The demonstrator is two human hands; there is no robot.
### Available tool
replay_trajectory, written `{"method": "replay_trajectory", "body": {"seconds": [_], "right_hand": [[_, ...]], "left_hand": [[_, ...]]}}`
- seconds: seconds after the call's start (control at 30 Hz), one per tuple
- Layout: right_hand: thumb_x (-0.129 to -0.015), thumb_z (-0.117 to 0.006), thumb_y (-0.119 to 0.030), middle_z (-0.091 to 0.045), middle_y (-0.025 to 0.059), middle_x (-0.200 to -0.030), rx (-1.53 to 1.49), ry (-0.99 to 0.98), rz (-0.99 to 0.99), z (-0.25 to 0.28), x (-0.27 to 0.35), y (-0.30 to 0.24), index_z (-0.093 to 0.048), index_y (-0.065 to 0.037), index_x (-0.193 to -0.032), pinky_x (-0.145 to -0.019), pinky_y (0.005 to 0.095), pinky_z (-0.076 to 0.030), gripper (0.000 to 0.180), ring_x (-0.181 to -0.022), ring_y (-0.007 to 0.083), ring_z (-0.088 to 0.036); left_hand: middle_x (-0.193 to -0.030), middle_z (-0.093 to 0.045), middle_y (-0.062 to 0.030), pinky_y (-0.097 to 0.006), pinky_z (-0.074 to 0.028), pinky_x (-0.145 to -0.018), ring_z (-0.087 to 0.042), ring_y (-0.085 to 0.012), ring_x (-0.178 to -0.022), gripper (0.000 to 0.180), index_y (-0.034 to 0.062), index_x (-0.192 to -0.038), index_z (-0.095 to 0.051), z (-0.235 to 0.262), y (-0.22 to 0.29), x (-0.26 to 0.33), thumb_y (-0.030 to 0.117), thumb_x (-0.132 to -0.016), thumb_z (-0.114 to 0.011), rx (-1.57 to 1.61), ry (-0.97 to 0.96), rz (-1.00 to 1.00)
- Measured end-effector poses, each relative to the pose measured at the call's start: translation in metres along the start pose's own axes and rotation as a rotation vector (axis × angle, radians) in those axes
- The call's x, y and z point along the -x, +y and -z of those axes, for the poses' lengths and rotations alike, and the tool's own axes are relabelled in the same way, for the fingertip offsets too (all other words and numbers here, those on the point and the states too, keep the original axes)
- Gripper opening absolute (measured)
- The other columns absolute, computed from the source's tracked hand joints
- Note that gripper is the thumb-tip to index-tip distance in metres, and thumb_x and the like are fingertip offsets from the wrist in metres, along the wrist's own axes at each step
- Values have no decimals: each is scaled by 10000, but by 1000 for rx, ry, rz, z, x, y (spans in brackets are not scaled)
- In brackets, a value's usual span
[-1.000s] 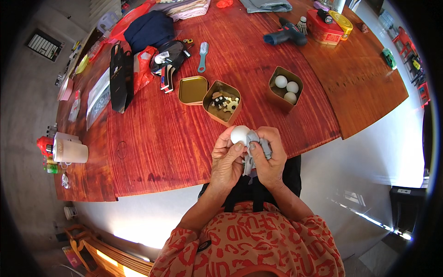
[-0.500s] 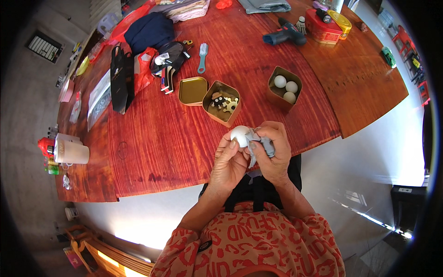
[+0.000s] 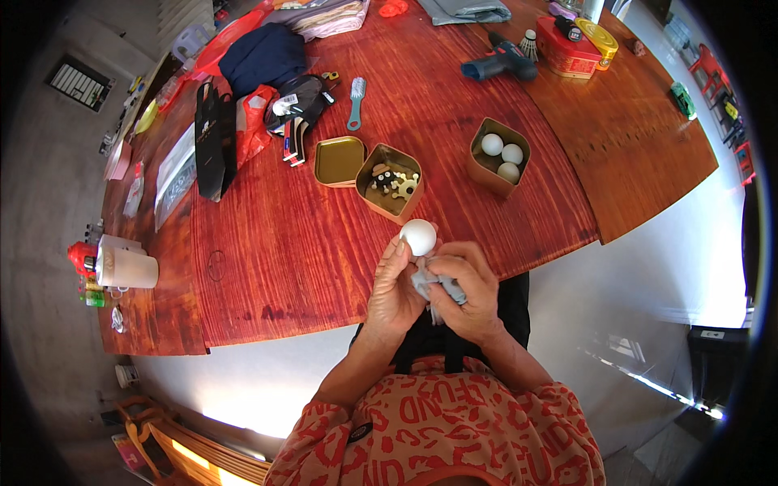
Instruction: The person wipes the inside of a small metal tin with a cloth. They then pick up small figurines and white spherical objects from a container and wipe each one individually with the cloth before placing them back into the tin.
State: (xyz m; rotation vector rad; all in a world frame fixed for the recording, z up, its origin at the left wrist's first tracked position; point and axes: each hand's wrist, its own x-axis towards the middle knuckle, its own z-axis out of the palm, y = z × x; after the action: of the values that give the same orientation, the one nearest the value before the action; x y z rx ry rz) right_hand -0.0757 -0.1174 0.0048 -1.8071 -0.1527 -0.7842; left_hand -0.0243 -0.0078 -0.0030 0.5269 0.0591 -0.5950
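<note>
A white ball (image 3: 418, 237), about the size of a table tennis ball, is pinched between the thumb and fingers of my left hand (image 3: 392, 293). Just below it, my right hand (image 3: 468, 293) grips a crumpled grey cloth (image 3: 444, 287), part of which hangs down between both hands. Ahead of them on the red-brown table stands an open tin (image 3: 390, 212) with a small dark figure in a hat (image 3: 382, 177) and a pale skull-shaped charm (image 3: 404, 188) inside. Farther right, a second tin (image 3: 489, 175) holds three white balls (image 3: 511, 153).
A gold tin lid (image 3: 339, 160) lies left of the first tin. Beyond are a teal-handled brush (image 3: 356, 105), a power drill (image 3: 501, 63), a shuttlecock (image 3: 528, 45) and a red tin (image 3: 567, 53). A black paper bag (image 3: 214, 146) and a white jug (image 3: 126, 266) stand left.
My right hand and the cloth have moved down and left, off the ball's side. The ball has shifted slightly left and now shows more of its surface.
</note>
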Motion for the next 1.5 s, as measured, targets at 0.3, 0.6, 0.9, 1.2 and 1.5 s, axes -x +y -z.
{"method": "replay_trajectory", "body": {"seconds": [0.3, 0.6, 0.9, 1.2, 1.5], "right_hand": [[-731, -690, 5, -533, 91, -974, -107, 92, -87, 14, -22, 3, -609, -51, -943, -685, 289, -456, 234, -847, 187, -556], [-957, -520, -160, -586, -38, -829, -595, 138, -604, 10, -20, 20, -597, 12, -1074, -649, 182, -409, 222, -736, 15, -489], [-953, -484, -151, -559, -26, -773, -620, -78, -773, 0, 4, 17, -590, 10, -1003, -606, 207, -404, 199, -694, 34, -484], [-803, -602, -16, -556, 147, -906, 173, 96, -258, 23, -13, 47, -607, 9, -985, -686, 341, -484, 184, -794, 265, -593], [-780, -629, -5, -563, 164, -893, 283, 134, -243, 27, -4, 86, -615, 9, -964, -673, 365, -485, 185, -782, 306, -594]], "left_hand": [[-1151, -582, -114, -331, -468, -946, -572, -180, -1053, 361, -1, -1213, -498, 6, -3, 0, 150, -899, -595, -104, -130, -55], [-1091, -615, -116, -295, -495, -894, -596, -163, -999, 310, 5, -1113, -537, -5, -7, 0, -42, -825, -642, -342, -119, -213], [-1072, -623, -102, -296, -497, -887, -587, -157, -1004, 330, 17, -1086, -561, 3, -6, -19, -88, -791, -666, -540, 14, -467], [-980, -639, -14, -382, -271, -954, -536, -186, -1002, 438, 139, -1049, -602, 15, 54, -75, 166, -665, -812, -1721, 273, -892], [-799, -640, 12, -435, -250, -891, -568, -186, -909, 327, 174, -886, -588, 12, 50, -116, 206, -620, -775, -2200, 283, -762]]}}
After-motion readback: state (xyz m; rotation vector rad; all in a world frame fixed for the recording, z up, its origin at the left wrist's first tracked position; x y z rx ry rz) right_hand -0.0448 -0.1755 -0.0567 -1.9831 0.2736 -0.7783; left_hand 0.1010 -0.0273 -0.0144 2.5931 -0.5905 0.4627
